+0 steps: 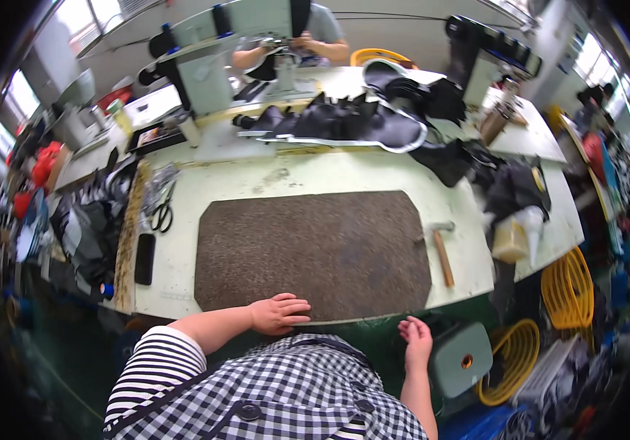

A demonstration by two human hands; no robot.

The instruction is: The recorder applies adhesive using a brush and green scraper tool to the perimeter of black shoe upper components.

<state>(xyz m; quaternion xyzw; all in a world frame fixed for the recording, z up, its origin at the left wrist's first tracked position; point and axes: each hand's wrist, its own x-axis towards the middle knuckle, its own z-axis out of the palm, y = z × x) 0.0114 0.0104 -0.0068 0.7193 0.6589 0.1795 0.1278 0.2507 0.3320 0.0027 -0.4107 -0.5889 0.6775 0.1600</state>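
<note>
My left hand (pixel 280 314) lies flat at the near edge of a dark brown mat (pixel 307 249), its fingers stretched to the right and nothing in them. Off the table's front edge, my right hand (pixel 416 337) hangs beside a grey-green box-shaped thing (pixel 461 359); its fingers are loosely bent and apart, and I see nothing held. A hammer (pixel 443 257) with a wooden handle rests just right of the mat. To the mat's left are black-handled scissors (pixel 161 213) and a black phone (pixel 145 259).
Black cut pieces (pixel 337 121) are piled along the table's far side. A yellowish glue container (pixel 511 240) stands at the right with a white bottle (pixel 531 224). Yellow coiled stools (pixel 568 290) are on the right floor. Across the table, a person (pixel 322 44) works at a sewing machine (pixel 283 66).
</note>
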